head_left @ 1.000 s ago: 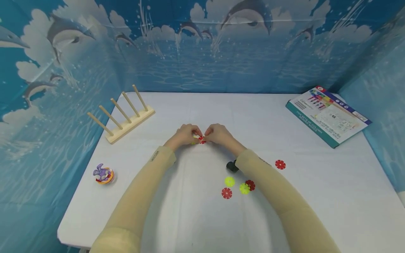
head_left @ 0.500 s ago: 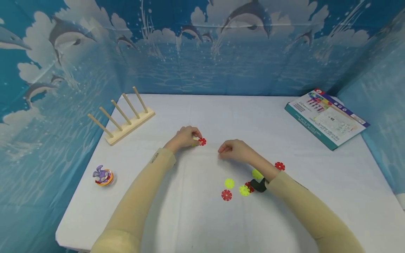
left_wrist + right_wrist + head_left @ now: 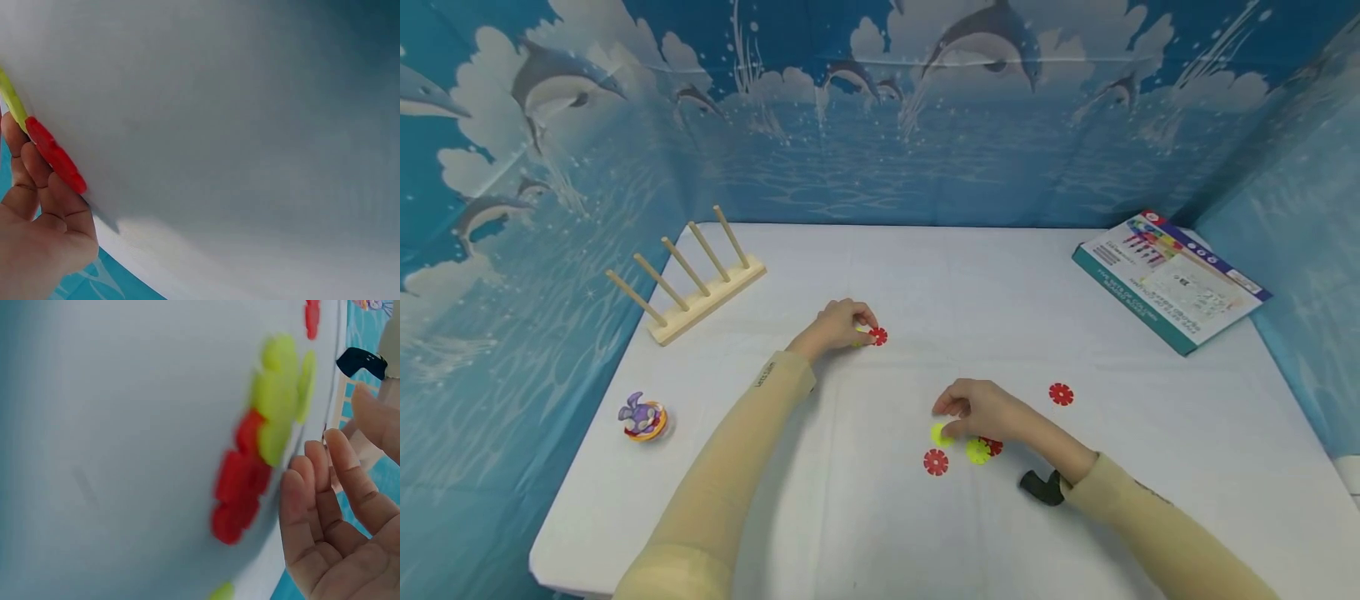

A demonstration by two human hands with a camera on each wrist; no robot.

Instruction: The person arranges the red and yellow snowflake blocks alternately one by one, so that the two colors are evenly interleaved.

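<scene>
— Head view?
— Left hand [image 3: 838, 323], far centre: pinching a flat red notched plastic disc [image 3: 879, 336] with a flat yellow notched plastic disc [image 3: 858, 340]. Right hand [image 3: 983, 409], nearer, right: fingers loosely bent over a loose yellow disc [image 3: 938, 435].
— Left wrist?
— Both pinched discs, edges meeting.
— Right wrist?
— Thumb and fingers apart, beside loose red discs [image 3: 233, 478].

Discs [image 3: 929, 463] glow red or lime yellow, sleeves [image 3: 715, 475] beige, blue curtain [image 3: 880, 167] dolphin-patterned.

The left wrist view crops a yellow disc [image 3: 12, 100].
</scene>
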